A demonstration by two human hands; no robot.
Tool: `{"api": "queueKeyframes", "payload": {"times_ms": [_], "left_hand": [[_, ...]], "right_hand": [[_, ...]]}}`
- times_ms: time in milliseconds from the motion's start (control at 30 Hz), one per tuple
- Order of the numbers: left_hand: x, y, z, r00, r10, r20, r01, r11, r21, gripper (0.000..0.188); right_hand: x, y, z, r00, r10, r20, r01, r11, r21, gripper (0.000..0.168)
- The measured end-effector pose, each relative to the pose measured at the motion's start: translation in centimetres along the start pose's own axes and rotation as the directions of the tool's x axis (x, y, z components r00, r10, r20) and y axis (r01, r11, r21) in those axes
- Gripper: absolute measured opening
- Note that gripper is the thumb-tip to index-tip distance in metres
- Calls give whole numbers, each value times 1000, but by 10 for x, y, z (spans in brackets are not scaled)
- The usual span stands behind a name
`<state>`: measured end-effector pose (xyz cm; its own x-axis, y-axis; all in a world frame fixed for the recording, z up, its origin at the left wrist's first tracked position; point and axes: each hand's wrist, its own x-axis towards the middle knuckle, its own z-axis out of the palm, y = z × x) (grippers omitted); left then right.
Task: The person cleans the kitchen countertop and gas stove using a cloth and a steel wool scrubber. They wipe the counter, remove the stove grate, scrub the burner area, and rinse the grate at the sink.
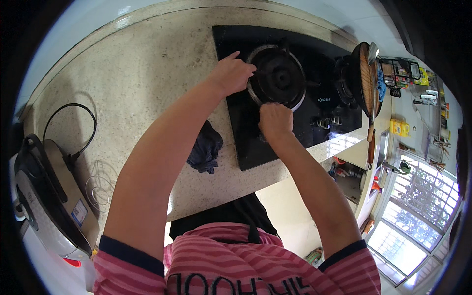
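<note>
Before me is a black glass gas hob (265,143) set in a speckled stone counter. My left hand (236,73) touches the left rim of the round burner (282,78), its fingers curled there and one finger pointing away. Closed into a fist shape, my right hand (276,120) rests at the burner's near rim; its fingertips are hidden, so whether it grips the rim or a pan support is unclear. A crumpled dark cloth (206,147) lies on the counter left of the hob, beside my left forearm.
A wok (363,79) with a wooden lid and a metal utensil stands on the right burner. Two control knobs (324,123) sit near the hob's front edge. At the far left are a rice cooker (48,214), its black cable (94,114) and a wire stand (99,195).
</note>
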<state>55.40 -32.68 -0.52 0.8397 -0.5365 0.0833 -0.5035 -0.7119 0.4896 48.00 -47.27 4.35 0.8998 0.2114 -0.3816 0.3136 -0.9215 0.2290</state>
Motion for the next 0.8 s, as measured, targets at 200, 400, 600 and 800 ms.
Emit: {"api": "queueKeyframes", "payload": {"times_ms": [200, 400, 600, 800], "left_hand": [[5, 1, -4, 999, 40, 0, -40, 999, 23, 20], [0, -3, -2, 1000, -3, 27, 1, 999, 54, 21], [1, 5, 1, 999, -5, 42, 4, 1000, 12, 21], [-5, -1, 19, 984, -28, -176, 27, 1000, -6, 20]], "right_hand": [[26, -27, -3, 979, 44, -198, -13, 988, 154, 7], [-13, 1, 9, 994, 101, -30, -100, 995, 28, 9], [14, -19, 10, 965, 76, -252, -43, 990, 135, 9], [-10, -10, 4, 985, -48, -168, 89, 965, 248, 15]]}}
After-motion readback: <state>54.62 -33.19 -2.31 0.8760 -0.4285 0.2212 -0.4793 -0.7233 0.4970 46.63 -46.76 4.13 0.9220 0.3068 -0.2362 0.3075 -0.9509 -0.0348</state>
